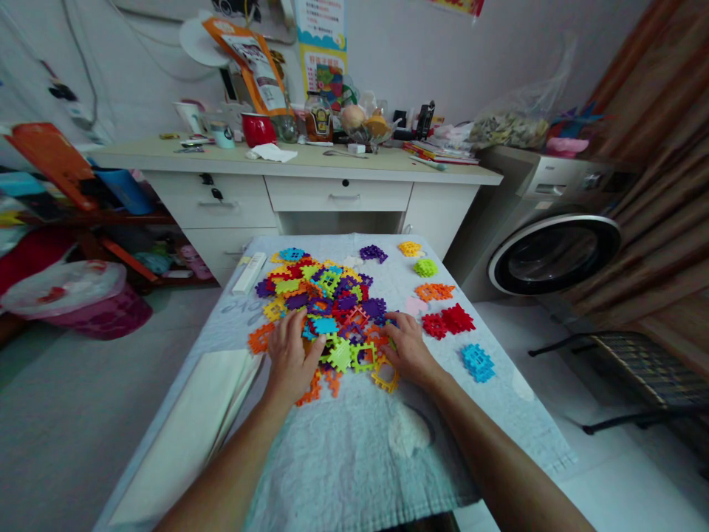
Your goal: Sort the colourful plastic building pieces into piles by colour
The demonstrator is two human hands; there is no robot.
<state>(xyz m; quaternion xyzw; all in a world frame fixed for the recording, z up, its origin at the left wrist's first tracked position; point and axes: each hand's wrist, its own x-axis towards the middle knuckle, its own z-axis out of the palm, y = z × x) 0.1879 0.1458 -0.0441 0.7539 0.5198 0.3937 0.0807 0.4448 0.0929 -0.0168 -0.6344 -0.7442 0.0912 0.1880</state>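
A heap of colourful plastic interlocking pieces (332,303) lies in the middle of the cloth-covered table (354,458). My left hand (291,355) rests on the heap's near left side, fingers stretched out over the pieces. On the near right side, my right hand (408,346) touches orange pieces, its fingers spread and partly bent. Between my hands lie lime green pieces (340,355). Down the right side of the table, pieces sit in groups by colour: yellow (410,249), green (426,267), orange (435,292), red (457,319) and blue (477,362). Purple pieces (373,253) lie at the back.
A white power strip or box (249,273) and folded pale cloth or paper (182,421) lie on the table's left. Behind stands a white desk (332,168) with jars and cups. A washing machine (532,222) and a chair (648,369) are at right, a pink bin (100,310) at left.
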